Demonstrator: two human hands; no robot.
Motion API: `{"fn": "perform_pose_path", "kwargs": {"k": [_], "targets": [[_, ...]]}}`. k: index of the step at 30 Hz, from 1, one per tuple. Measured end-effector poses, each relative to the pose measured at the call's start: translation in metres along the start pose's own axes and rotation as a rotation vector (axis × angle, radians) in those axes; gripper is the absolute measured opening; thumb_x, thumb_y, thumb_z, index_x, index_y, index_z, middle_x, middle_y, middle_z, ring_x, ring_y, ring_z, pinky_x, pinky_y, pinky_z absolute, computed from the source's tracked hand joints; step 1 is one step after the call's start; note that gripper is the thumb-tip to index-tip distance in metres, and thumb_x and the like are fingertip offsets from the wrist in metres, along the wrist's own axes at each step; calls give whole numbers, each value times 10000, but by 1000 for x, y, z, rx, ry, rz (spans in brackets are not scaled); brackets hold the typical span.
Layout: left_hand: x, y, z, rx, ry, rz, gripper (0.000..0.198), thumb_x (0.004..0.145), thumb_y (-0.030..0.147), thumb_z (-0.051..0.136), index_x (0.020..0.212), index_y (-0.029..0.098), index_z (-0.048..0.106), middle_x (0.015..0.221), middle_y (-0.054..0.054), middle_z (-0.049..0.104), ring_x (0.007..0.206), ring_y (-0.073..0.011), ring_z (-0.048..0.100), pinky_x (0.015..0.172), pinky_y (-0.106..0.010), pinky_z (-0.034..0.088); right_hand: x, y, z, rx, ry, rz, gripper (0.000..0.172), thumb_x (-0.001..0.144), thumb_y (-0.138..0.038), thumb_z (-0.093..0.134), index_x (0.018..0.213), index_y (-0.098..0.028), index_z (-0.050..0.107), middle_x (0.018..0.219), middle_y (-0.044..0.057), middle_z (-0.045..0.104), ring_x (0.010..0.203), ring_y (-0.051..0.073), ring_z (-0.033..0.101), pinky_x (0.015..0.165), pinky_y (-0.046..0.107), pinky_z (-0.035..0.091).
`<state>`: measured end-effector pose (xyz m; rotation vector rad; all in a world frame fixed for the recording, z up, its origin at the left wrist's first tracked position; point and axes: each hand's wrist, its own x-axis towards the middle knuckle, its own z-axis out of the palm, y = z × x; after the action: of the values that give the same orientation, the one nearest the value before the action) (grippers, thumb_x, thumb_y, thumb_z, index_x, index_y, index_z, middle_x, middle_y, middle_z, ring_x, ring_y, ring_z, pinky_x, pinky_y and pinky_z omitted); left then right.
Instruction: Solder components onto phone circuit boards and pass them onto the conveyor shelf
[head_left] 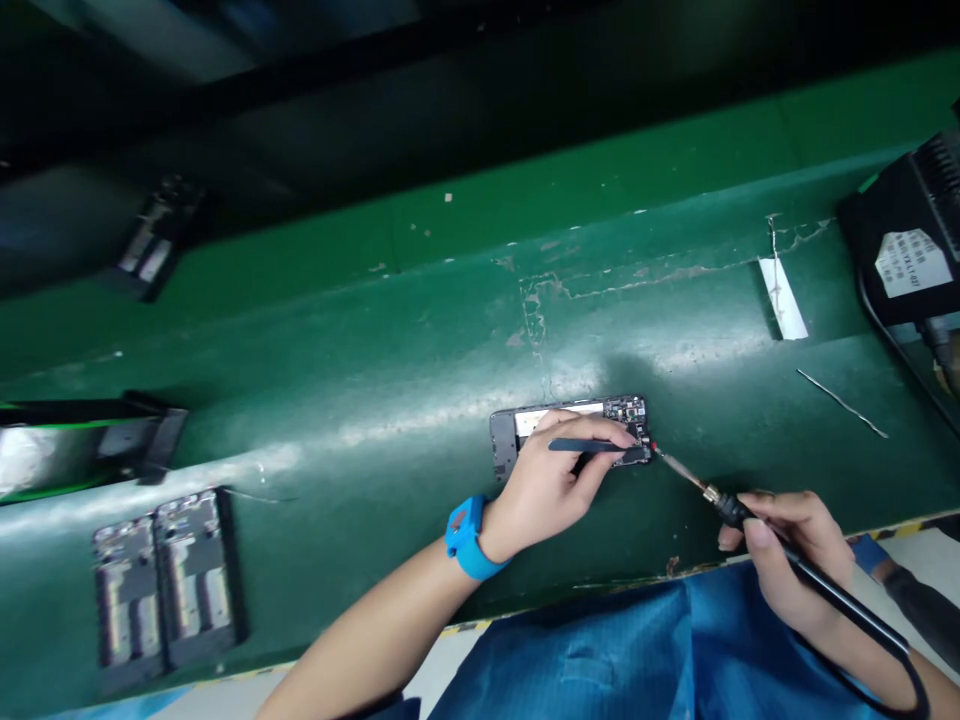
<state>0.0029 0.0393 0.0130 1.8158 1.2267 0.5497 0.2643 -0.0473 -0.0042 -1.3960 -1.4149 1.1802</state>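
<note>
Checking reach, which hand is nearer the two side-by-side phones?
Left. The left hand is right of the two phones; the right hand, gripping the soldering iron, is farther right.

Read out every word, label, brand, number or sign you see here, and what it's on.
"YX-LT-027", apparently, on the white label of the black box; the final digits are uncertain.
The label's other lines, seemingly Chinese characters: too small and blurred to read.
The opened phone under the left hand: no readable text.
</note>
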Motion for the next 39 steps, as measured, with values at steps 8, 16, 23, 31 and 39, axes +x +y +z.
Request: {"fn": "perform_pose_path", "kwargs": {"k": [8,16,23,31,39], "targets": [[1,5,3,-29,-10,-16,255,924,37,588,1097,222,557,1104,53,706,1084,-82,658,972,-299,431,18,-11,-6,-134,-84,-114,202,920,-180,661,1106,-169,583,830,27,681,600,107,674,554,176,561],[1,7,2,-8,-4,-45,277,925,43,596,1109,245,553,1105,81,704,1070,-64,657,966,-281,431,18,-12,-6,-122,-93,-79,242,890,-144,690,1109,-177,593,902,27,685,672,83,673,607,160,560],[2,5,3,0,3,-25,269,917,29,599,1090,230,553,1091,73,706,1061,-69,660,953,-283,438,20,-11,-6,-127,-95,-114,213,891,-151,690,1084,-174,602,868,37,677,645,103,671,555,179,532],[3,4,3,16,13,-9,265,937,31,569,1095,244,566,1096,95,705,1053,-52,659,939,-253,454,20,-13,-10,-115,-141,-66,258,887,-99,673,1119,-178,593,872,16,693,651,92,691,640,152,572],[1,1,-1,-77,17,-32,241,928,78,612,1106,239,599,1087,51,706,1039,-100,674,941,-276,506,8,-7,-8,84,-13,21,239,912,-42,581,1116,-161,543,791,13,666,585,121,675,578,203,589]]}}
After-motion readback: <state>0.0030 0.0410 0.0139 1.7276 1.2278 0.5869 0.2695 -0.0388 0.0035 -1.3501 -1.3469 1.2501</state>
